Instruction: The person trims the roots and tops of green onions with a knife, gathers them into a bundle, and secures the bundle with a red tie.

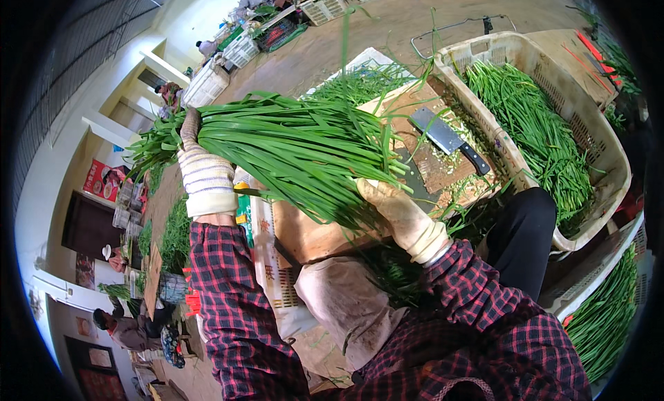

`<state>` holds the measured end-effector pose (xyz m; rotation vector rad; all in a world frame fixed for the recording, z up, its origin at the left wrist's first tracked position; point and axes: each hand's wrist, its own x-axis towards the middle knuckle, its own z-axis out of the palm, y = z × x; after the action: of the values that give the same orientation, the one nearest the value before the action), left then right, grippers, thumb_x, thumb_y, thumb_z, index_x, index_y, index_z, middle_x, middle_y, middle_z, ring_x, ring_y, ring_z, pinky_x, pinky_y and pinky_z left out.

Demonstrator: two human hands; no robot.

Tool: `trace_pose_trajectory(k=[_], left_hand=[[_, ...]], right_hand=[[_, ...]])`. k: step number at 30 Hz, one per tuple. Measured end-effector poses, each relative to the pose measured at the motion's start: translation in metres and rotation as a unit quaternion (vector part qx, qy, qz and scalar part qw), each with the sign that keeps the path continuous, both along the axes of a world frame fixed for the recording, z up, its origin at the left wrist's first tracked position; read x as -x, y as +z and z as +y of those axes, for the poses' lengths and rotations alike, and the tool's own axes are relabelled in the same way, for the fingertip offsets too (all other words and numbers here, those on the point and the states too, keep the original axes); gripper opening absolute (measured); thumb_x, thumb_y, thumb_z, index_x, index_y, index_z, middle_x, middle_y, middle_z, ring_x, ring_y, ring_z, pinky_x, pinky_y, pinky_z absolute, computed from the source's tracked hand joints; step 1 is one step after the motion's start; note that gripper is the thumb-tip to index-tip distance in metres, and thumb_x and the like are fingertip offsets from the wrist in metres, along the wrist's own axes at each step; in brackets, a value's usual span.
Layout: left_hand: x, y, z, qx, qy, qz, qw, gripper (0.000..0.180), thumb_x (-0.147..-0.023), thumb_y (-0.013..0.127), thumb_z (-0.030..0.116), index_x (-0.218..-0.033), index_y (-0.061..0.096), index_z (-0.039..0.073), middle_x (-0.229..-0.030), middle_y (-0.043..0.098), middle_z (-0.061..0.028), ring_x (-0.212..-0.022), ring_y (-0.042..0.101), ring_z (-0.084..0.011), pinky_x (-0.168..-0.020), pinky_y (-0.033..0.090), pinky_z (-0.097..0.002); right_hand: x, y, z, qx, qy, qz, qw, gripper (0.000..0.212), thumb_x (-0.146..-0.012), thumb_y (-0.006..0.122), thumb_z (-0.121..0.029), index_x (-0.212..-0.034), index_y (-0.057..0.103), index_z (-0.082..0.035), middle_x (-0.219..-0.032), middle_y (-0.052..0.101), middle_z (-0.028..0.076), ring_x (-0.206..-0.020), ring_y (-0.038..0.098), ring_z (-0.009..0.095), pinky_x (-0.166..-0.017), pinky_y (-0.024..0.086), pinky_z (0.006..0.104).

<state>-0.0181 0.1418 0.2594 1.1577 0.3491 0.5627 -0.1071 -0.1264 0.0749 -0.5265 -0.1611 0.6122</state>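
Note:
A large bundle of long green garlic chives (290, 148) lies across both my hands above a wooden board (304, 228). My left hand (204, 166), in a striped knit glove, is closed round the bundle near its leafy tips at the left. Gloved in pale knit, my right hand (398, 211) is closed at the cut stem ends on the right, its fingers partly hidden under the stalks. Beyond the stem ends, a cleaver (443, 134) with a black handle rests flat on a cutting board (432, 169) strewn with chopped pale stem bits.
At the right, a white plastic crate (515, 169) holds many chives, with another crate (602, 262) of chives below it. Loose greens (360, 83) lie behind the board. Farther off, a person (128, 325) sits at the left, and stacked crates (242, 49) stand at the back.

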Motion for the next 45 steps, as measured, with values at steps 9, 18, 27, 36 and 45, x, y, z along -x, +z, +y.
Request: trace_pose_trajectory(k=[9,18,27,36,45], left_hand=[[-0.005,-0.015,-0.015,0.013,-0.021,-0.022,0.999,0.033,-0.086,0.066,0.030,-0.104,0.066,0.003,-0.105,0.067,-0.0158,-0.094,0.064,-0.0330,-0.085,0.054,-0.0511],[0.017,-0.004,-0.025,0.030,-0.034,-0.112,0.993,0.028,-0.085,0.068,0.027,-0.100,0.065,0.003,-0.100,0.068,-0.0135,-0.089,0.064,-0.0311,-0.084,0.054,-0.0496],[0.027,-0.011,-0.027,0.018,-0.077,-0.083,0.993,0.026,-0.085,0.067,0.028,-0.095,0.065,0.004,-0.093,0.068,-0.0132,-0.083,0.065,-0.0315,-0.079,0.056,-0.0485],[0.034,-0.020,-0.007,0.041,-0.004,-0.082,0.996,0.031,-0.084,0.068,0.029,-0.103,0.065,0.004,-0.104,0.067,-0.0130,-0.094,0.063,-0.0326,-0.089,0.051,-0.0499],[0.041,-0.018,0.001,0.048,0.005,-0.099,0.994,0.030,-0.086,0.065,0.028,-0.103,0.064,0.002,-0.104,0.067,-0.0144,-0.092,0.063,-0.0319,-0.087,0.052,-0.0485]], right_hand=[[-0.004,-0.049,-0.004,0.254,-0.190,-0.049,0.947,0.023,-0.093,0.060,-0.026,-0.095,0.069,-0.005,-0.081,0.064,-0.003,-0.070,0.055,0.008,-0.061,0.045,0.0263],[0.059,-0.130,-0.111,0.772,0.143,-0.400,0.473,0.027,-0.085,0.062,-0.037,-0.090,0.070,-0.011,-0.077,0.068,0.012,-0.076,0.066,0.032,-0.067,0.051,0.0422],[-0.020,-0.020,-0.045,0.581,-0.322,-0.361,0.655,0.050,-0.083,0.066,-0.045,-0.111,0.062,-0.004,-0.084,0.065,0.024,-0.083,0.064,0.039,-0.071,0.050,0.0447],[0.054,-0.023,-0.079,0.456,-0.222,-0.405,0.760,0.014,-0.089,0.062,-0.012,-0.097,0.067,-0.001,-0.075,0.064,0.010,-0.071,0.063,0.016,-0.064,0.047,0.0306],[0.102,-0.114,-0.140,0.679,0.102,-0.469,0.555,0.028,-0.082,0.066,-0.027,-0.100,0.065,-0.006,-0.071,0.062,0.015,-0.068,0.062,0.034,-0.062,0.051,0.0425]])
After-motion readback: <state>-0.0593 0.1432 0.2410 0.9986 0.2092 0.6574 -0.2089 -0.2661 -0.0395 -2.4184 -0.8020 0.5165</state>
